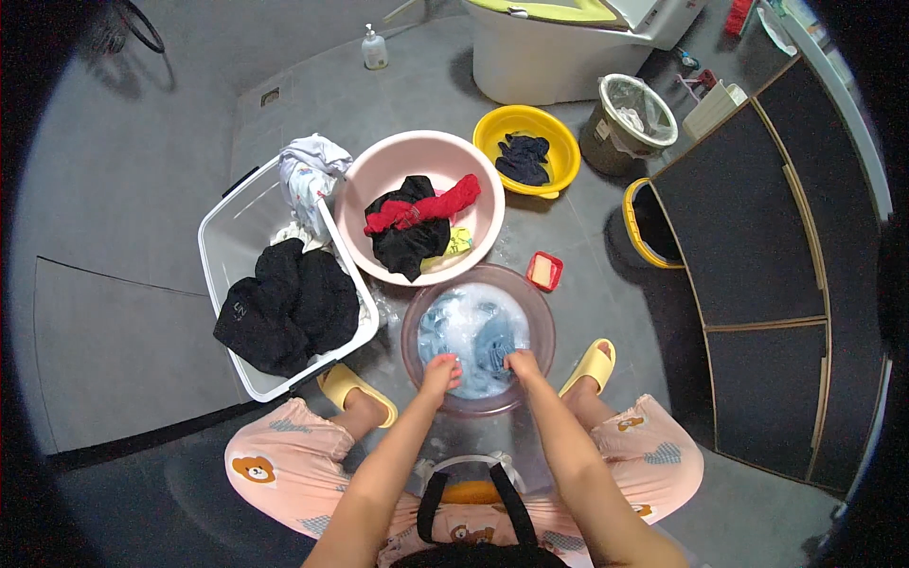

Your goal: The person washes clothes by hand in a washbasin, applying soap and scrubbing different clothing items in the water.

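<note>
A clear purple-tinted basin (540,312) of soapy water sits on the floor between my feet, with a blue-grey garment (478,333) soaking in it. My left hand (441,371) grips the cloth at the near left side of the basin. My right hand (522,363) is closed on the same garment at the near right side. Both forearms reach in from the lower edge, over my knees in pink patterned trousers.
Behind the basin are a pink tub (371,175) of black, red and yellow clothes and a yellow tub (561,131) holding dark cloth. A white basket (220,248) of clothes stands left. A red soap dish (544,271), bin (627,121), toilet (549,57), soap bottle (375,47) and dark cabinet (757,275) surround.
</note>
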Demonstrator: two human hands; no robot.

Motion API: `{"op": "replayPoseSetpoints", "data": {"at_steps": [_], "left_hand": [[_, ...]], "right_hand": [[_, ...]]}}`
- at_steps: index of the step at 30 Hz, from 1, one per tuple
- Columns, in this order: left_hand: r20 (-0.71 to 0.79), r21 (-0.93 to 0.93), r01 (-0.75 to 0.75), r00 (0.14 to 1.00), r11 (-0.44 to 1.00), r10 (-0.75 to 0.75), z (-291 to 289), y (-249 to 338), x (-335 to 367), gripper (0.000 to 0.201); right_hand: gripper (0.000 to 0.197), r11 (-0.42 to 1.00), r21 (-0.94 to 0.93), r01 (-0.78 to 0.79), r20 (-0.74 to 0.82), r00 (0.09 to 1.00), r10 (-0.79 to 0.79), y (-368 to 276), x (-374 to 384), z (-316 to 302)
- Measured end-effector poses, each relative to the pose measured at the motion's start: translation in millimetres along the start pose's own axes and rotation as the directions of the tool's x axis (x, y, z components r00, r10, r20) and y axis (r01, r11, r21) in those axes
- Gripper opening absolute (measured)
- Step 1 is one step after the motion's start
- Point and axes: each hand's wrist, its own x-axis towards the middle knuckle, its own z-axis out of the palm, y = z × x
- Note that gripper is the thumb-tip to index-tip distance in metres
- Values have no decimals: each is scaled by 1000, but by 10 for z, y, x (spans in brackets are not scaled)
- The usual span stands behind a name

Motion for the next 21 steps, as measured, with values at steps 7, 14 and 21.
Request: {"op": "replayPoseSetpoints", "data": {"at_steps": [7,14,21], "left_hand": [[-99,-105,119,987,987,-130,451,-140,187,67],[-129,-439,-114,990,891,63,332,401,34,9],[-98,-103,-244,967,964,234,362,1063,-482,50]], "right_hand": [[25,923,318,216,255,918,-303,-353,-952,-266],[27,911,327,253,-140,966,-218,-219,-1038,-596],[28,863,-65,500,-467,749,-469,-445,-1319,-706]]}}
